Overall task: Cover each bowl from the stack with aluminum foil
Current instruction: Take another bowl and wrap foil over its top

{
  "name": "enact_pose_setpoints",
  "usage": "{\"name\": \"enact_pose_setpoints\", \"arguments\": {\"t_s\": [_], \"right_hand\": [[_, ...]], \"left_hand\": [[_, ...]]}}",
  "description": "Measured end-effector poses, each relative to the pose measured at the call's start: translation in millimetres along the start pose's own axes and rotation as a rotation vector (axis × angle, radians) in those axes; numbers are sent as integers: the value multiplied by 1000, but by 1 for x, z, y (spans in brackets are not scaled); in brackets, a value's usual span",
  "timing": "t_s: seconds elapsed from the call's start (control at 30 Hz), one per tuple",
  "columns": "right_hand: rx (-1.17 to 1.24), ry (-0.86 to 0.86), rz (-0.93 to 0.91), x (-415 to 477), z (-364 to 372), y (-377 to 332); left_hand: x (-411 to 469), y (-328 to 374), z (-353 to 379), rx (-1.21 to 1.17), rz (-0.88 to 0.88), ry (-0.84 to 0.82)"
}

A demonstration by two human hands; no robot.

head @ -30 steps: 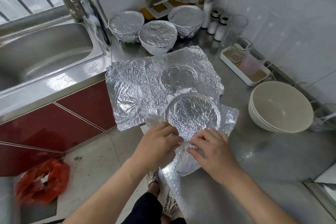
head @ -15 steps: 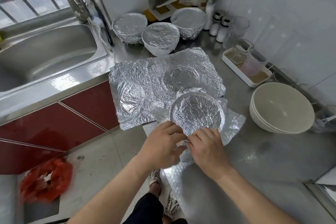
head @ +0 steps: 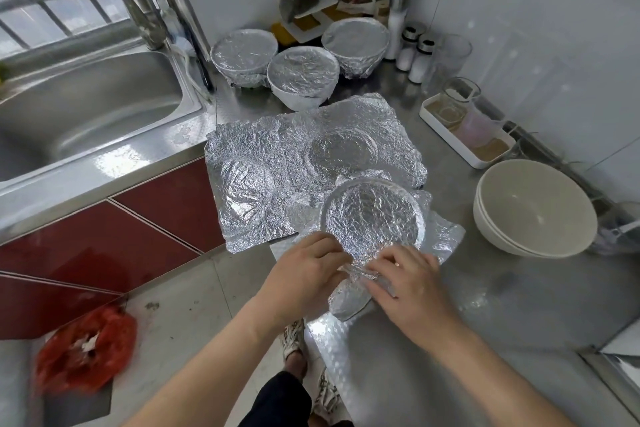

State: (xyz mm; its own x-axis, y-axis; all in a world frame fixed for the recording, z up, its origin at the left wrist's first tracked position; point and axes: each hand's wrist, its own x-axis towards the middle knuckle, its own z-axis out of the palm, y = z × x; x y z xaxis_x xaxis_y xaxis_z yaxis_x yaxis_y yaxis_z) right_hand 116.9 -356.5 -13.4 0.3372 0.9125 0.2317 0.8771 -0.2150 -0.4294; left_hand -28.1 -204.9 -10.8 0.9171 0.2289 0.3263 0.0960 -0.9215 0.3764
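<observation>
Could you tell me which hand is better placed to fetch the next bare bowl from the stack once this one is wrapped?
Probably the right hand: the stack of bare bowls sits on its side of the counter. The left hand would have to cross over the foil-covered bowl.

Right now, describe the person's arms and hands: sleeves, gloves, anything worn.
The left hand and right hand wear no gloves. The left forearm and right forearm show no sleeves up to the frame's edge, and neither wrist has a watch or bracelet. A small glint on one finger of the right hand might be a ring, but it is too small to tell.
</observation>
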Motion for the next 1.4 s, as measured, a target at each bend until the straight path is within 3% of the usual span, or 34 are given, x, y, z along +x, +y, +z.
{"name": "enact_pose_setpoints", "arguments": {"t_s": [0.2,0.43,0.93,1.07,1.23,1.4], "right_hand": [[-91,-13,-95,-6,-5,13],[-143,60,-177,2,6,2],[-196,208,-140,3,14,-16],[-181,156,-107,6,24,-25],[-88,-35,-95,1,12,-14],[-70,-16,45,1,-2,3]], "left_hand": [[0,2,9,2,21,-44],[6,6,12,13,52,54],[5,14,-3,31,-8,26],[-1,8,-2,70,-19,-5],[-4,3,-2,105,-26,-75],[20,21,-13,-3,-170,-77]]}}
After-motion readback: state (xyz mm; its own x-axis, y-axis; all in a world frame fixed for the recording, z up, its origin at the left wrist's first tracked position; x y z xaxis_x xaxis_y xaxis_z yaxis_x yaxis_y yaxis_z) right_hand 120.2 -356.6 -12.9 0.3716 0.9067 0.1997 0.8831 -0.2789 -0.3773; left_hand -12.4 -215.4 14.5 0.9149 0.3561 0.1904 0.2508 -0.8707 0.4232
